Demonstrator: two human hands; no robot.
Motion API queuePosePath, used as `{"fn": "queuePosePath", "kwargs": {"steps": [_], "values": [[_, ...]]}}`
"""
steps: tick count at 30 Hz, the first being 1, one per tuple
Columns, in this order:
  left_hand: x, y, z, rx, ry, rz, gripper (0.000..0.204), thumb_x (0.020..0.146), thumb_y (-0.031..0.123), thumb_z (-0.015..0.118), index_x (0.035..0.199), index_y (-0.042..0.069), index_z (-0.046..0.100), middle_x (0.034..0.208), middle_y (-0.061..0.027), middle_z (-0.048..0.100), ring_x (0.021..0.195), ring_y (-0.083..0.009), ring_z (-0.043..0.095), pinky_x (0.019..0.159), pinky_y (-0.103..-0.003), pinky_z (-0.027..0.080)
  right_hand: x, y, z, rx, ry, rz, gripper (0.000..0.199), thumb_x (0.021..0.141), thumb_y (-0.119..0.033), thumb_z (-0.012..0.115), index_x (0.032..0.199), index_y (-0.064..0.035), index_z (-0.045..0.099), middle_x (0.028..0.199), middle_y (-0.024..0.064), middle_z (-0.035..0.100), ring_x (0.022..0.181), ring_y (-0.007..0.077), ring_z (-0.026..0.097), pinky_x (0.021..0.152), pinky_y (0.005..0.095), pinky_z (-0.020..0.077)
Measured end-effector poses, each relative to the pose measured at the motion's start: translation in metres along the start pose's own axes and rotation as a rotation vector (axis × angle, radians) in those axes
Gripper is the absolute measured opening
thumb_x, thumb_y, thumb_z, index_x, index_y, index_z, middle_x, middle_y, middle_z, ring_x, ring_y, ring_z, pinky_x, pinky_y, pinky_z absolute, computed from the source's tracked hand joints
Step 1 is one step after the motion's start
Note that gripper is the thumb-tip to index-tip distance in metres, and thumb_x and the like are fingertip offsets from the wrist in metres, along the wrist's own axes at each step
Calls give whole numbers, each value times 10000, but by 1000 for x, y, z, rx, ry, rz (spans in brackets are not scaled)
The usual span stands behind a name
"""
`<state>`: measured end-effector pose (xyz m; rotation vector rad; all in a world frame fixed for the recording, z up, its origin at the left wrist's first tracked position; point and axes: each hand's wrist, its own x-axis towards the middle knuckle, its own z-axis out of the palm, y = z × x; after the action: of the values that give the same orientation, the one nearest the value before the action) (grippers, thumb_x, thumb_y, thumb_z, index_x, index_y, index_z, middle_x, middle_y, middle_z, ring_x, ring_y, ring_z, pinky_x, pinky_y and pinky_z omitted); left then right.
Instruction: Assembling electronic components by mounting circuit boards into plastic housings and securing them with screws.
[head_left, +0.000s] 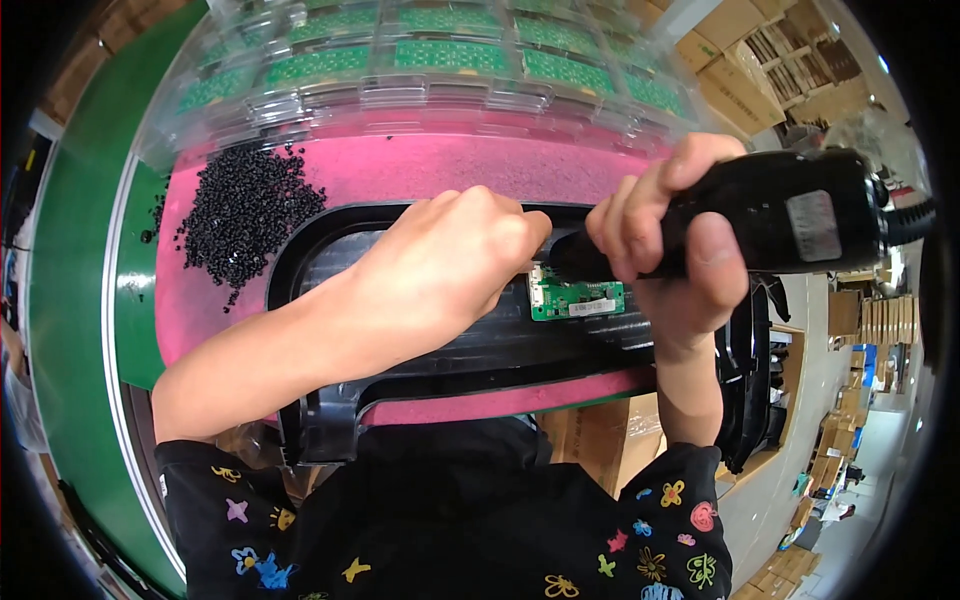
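Note:
My right hand (672, 235) is wrapped round a black electric screwdriver (780, 212), which lies almost level with its cord leaving at the right. Its tip points left toward a small green circuit board (575, 300) with white connectors, set in a long black plastic housing (440, 345). Over the board's left end, my left hand (450, 265) is closed, thumb and fingers pinched together close to the screwdriver's tip. Whatever the pinch may hold is hidden. The exact contact point of the tip cannot be made out.
A heap of small black screws (240, 210) lies on the pink mat (420, 160) at the left. Clear plastic trays (430, 90) of green circuit boards stand along the far side. Cardboard boxes (605, 440) sit below the near edge, and more black housings (745, 390) stand at the right.

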<state>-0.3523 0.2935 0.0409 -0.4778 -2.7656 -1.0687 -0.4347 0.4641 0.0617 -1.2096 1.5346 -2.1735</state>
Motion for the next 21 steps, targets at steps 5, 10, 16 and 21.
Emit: {"fn": "queuePosePath", "kwargs": {"steps": [5, 10, 16, 21], "values": [[-4, -5, 4, 12, -15, -11, 86, 829, 34, 639, 840, -38, 593, 775, -210, 617, 765, -423, 606, 632, -487, 483, 3, 2, 5, -33, -53, -7, 358, 883, -341, 580, 1072, -71, 440, 593, 18, 436, 446, 123, 383, 472, 288, 356], [-6, -7, 9, 71, 38, 14, 107, 834, 60, 650, 832, -29, 591, 758, -201, 617, 749, -426, 605, 618, -497, 486, 6, 7, 3, 98, -48, 32, 321, 867, -225, 609, 1070, -32, 452, 610, 33, 469, 463, 109, 420, 465, 263, 378], [-4, -4, 3, 79, -10, -11, 131, 828, 100, 676, 834, -14, 610, 765, -181, 631, 760, -408, 616, 627, -489, 493, 7, 8, 5, -67, 4, 45, 372, 895, -374, 581, 1074, -71, 460, 574, -10, 411, 435, 102, 365, 474, 270, 342], [0, -2, 1, 91, -99, -44, 144, 829, 126, 691, 855, -1, 628, 792, -157, 650, 770, -394, 626, 627, -467, 495, -4, -7, -11, 250, -24, -83, 409, 915, -341, 611, 1169, -67, 447, 628, 38, 483, 485, 148, 446, 478, 304, 381]]}}
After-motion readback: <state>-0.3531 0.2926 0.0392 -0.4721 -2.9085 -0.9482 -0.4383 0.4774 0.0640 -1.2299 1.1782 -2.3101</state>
